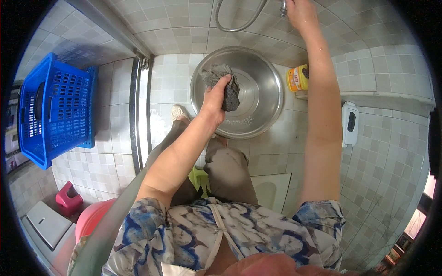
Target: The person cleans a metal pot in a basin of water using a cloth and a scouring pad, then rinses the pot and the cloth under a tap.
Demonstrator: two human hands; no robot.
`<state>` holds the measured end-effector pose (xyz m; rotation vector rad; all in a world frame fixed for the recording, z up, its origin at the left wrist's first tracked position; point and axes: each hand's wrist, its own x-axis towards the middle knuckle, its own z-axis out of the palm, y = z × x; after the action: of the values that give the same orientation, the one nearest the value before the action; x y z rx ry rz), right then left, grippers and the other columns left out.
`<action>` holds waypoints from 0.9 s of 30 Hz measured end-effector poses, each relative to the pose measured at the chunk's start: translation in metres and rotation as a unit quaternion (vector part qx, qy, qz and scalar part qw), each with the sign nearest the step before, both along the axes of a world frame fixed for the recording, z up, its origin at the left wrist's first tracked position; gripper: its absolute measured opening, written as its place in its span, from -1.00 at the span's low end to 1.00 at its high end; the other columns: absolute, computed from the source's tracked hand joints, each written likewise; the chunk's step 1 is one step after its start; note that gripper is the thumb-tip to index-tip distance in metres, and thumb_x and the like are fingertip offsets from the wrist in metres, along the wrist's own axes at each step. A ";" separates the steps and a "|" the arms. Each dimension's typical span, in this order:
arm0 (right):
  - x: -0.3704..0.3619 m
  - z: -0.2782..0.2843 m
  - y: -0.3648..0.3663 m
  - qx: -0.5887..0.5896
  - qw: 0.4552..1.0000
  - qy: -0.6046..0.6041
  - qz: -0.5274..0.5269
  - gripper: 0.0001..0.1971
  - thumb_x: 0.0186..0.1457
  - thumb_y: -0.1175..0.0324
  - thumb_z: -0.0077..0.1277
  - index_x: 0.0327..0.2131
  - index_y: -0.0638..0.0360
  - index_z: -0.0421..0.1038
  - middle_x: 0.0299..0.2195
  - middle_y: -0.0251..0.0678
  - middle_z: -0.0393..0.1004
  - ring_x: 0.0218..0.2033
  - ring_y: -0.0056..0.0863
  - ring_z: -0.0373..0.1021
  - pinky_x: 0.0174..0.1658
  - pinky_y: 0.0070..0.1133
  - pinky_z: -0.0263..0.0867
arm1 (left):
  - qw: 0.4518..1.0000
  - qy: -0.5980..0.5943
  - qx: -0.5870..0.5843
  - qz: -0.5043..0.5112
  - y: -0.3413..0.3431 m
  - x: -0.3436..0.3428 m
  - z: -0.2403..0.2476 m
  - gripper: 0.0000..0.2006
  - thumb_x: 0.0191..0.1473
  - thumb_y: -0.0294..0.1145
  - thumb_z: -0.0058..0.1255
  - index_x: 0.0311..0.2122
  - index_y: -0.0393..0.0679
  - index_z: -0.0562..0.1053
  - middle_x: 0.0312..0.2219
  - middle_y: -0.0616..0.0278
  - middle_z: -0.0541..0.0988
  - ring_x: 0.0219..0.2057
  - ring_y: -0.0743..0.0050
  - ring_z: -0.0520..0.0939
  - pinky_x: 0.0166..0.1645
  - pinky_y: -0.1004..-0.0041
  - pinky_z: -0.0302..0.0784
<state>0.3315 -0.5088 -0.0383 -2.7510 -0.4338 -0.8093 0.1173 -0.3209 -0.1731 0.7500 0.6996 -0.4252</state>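
Note:
My left hand [215,99] is closed around a crumpled dark grey cloth [231,97], which looks damp. It holds the cloth above the left half of a wide, round steel basin [271,108] on the tiled floor. My right arm stretches far up to the wall, where my right hand [301,14] is right beside a metal tap fitting [283,8]. The upper edge of the picture cuts off most of its fingers, so their grip is hidden. Some small whitish bubbles or drops show on the basin's near inner side.
A grey shower hose [239,29] loops down behind the basin. To its right is a yellow tub [298,78] by a ledge. A blue plastic basket [69,103] stands at left beyond a metal door track [143,110]. A white brush-like item [350,124] is at right.

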 end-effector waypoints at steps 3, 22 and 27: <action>0.005 -0.001 -0.008 0.010 1.000 -0.025 0.012 -0.82 0.03 0.39 -0.17 -0.32 0.28 0.34 -0.52 0.03 0.42 -0.41 -0.03 0.38 -0.33 -0.25 0.26 | 1.000 -0.003 -0.015 0.000 0.004 0.001 0.002 -0.68 0.01 -0.12 -0.01 -0.25 -0.16 0.42 -0.44 0.23 0.51 -0.46 0.39 0.52 -0.37 0.37 0.47; -0.001 -0.046 -0.036 0.328 0.943 0.027 0.048 -0.72 0.14 0.26 -0.14 -0.21 0.31 0.33 -0.45 -0.18 0.50 -0.55 -0.48 0.45 -0.51 -0.61 0.35 | 0.997 0.003 -0.077 0.014 0.003 0.003 0.024 -0.70 0.04 -0.13 -0.07 -0.26 -0.16 0.41 -0.46 0.18 0.51 -0.43 0.25 0.52 -0.32 0.31 0.46; -0.030 -0.160 -0.047 0.520 0.801 0.287 -0.078 -0.77 0.09 0.33 -0.13 -0.34 0.36 0.37 -0.53 -0.18 0.47 -0.58 -0.43 0.45 -0.56 -0.55 0.38 | 0.998 -0.004 -0.062 0.029 0.013 -0.001 0.039 -0.70 0.04 -0.15 -0.08 -0.26 -0.17 0.41 -0.44 0.17 0.50 -0.42 0.25 0.53 -0.30 0.31 0.46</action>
<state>0.3018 -0.5559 -0.1978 -1.8083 0.3084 -0.0887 0.1166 -0.3083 -0.1339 0.6121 0.6794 -0.4084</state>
